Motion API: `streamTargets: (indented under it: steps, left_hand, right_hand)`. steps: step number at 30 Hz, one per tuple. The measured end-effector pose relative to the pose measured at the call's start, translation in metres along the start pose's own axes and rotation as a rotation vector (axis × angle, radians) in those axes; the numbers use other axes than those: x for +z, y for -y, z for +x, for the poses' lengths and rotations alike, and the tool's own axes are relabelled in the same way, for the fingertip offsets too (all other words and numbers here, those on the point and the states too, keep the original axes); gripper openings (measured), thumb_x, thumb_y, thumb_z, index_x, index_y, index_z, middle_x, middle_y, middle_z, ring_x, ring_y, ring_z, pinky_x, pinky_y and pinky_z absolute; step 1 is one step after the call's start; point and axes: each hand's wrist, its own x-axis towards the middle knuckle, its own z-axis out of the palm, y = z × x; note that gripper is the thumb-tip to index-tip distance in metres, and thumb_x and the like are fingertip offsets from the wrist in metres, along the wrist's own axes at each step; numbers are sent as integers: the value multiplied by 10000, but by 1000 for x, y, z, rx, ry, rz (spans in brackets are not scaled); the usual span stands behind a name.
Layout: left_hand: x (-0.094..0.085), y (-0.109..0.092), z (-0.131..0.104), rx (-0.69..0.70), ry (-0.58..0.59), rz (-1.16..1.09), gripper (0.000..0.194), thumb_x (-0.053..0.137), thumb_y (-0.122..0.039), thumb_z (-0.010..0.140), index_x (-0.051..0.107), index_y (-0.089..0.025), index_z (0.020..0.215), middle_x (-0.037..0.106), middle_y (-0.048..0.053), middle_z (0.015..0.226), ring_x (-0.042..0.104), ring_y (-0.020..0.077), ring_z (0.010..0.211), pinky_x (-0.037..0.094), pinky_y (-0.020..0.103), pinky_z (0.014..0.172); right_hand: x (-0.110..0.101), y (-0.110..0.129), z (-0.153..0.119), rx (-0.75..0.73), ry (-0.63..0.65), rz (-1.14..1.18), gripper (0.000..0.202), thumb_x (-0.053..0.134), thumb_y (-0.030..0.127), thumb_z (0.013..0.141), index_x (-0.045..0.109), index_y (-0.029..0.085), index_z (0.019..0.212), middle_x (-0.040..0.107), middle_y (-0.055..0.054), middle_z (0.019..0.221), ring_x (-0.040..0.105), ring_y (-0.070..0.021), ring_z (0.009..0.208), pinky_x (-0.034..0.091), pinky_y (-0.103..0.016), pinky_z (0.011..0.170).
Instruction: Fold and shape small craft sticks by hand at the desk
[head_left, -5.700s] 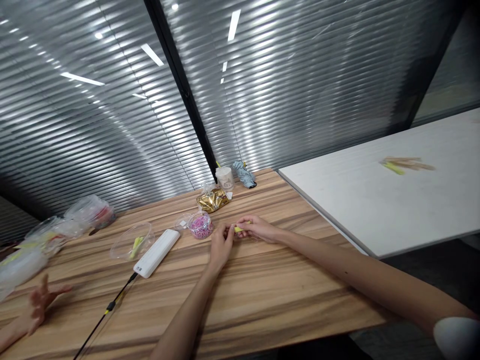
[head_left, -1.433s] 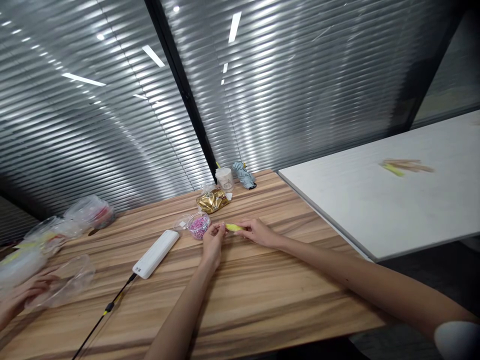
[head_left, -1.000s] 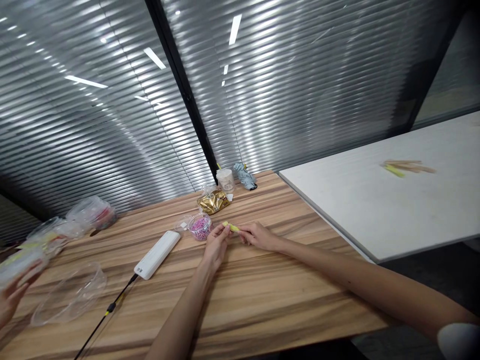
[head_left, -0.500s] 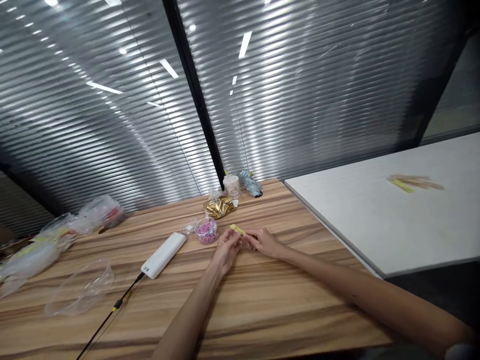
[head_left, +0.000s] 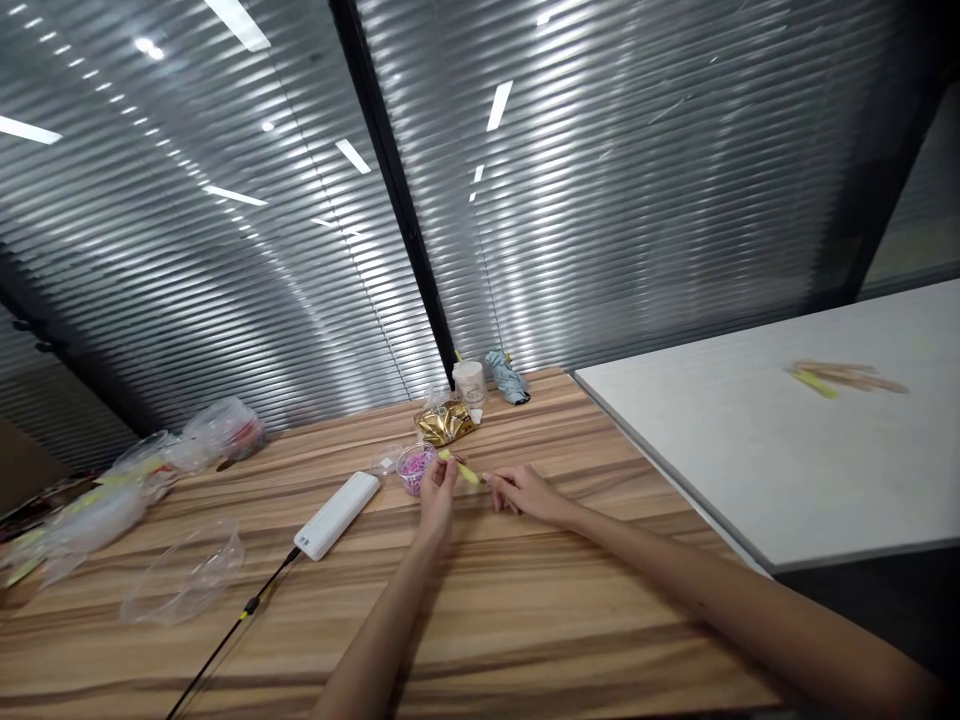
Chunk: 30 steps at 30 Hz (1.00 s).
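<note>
Left to right, head view. Clear plastic bowl (head_left: 184, 575) on the table (head_left: 525, 640); white power bank (head_left: 337, 515) beyond it, cable attached. Pink-and-purple bits in a small round tub (head_left: 414, 470), just beside the left grip.

Left grip (head_left: 436, 492): thumb and fingers together, clamped on the upper-left end of a yellow strip (head_left: 468, 473). Strip is located between the two hands, beyond the near part of the table. Long axis slants down to the right in view, from the left fingertips toward the right ones; it runs across the line of the left forearm rather than along it. Left hand is the nearer, being in contact. Clearance under strip: cannot tell.

Right grip (head_left: 529, 497): fingers bent, tips pointing left at the strip's lower-right end, near it or touching. Contact not resolved; whether thumb and finger are closed on anything, cannot tell. From this grip the strip lies leftward and slightly up in view, its free end foremost.

Beyond the hands: gold wrapper (head_left: 445, 423), white cup (head_left: 469, 382), blue-grey packet (head_left: 508, 378). Far right: tan sticks (head_left: 855, 376) on a white surface (head_left: 705, 440), well apart from both hands.
</note>
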Motion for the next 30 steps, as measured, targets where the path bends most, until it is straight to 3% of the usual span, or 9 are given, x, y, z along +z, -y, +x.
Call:
streamTargets:
  steps: [7,9,12,16,20,23,25,28,30]
  left_hand:
    - [1,-33,-4,93,185,62,309,509,-460,752,513,-168,649,432,-44,512,361,68,423,328,202,473]
    - [-4,-52,-11,184,207,211,231,545,-398,743,589,-172,719,503,-11,559,417,90,467,337,209,483]
    - [-23,-82,-26,252,235,394,142,625,-298,679,666,-206,779,629,62,719,553,187,697,416,267,653]
    - [-79,-110,-39,257,240,655,176,626,-248,647,687,-253,812,662,73,831,572,238,832,399,335,809]
    - [-168,-140,-34,123,223,1088,279,518,-286,678,667,-236,908,629,83,992,547,250,942,390,328,835]
    - [-231,-166,-26,69,51,1322,299,497,-297,646,669,-188,865,636,90,969,549,262,933,391,333,834]
    - [-261,-175,-22,-8,-111,1414,340,509,-311,625,659,-146,883,656,94,873,584,253,802,426,321,744]
    - [-286,-171,-21,-133,-397,1437,415,469,-364,677,629,-99,955,651,85,686,595,241,644,437,315,621]
    - [-294,-159,-20,-127,-469,1502,361,478,-329,679,643,-85,889,651,106,685,604,265,723,435,329,673]
  right_hand:
    - [-1,1,2,86,42,180,478,412,459,815,529,103,1112,575,-3,594,423,-74,423,319,-178,391]
    - [0,-1,2,108,47,193,468,413,438,816,526,92,1110,566,-3,583,414,-69,417,312,-175,389]
    - [1,-9,3,109,62,183,443,413,413,812,541,88,1085,551,4,560,403,-65,406,305,-175,387]
    - [3,-15,4,116,73,160,414,420,384,796,552,100,1066,545,5,569,403,-67,419,307,-180,401]
    - [3,-12,2,123,84,132,437,431,425,775,568,101,1034,544,0,563,385,-74,408,285,-193,391]
    - [2,-9,1,106,74,114,458,439,446,767,580,91,1019,546,-9,558,408,-89,431,287,-202,402]
    - [1,-10,1,105,79,100,459,438,449,769,582,94,1021,554,-14,568,426,-94,445,295,-206,414]
    - [2,-12,1,107,78,88,456,431,447,774,582,96,1023,554,-16,565,437,-99,454,302,-208,419]
    - [3,-14,2,95,73,86,450,431,442,773,582,94,1015,556,-17,568,443,-101,460,306,-208,420]
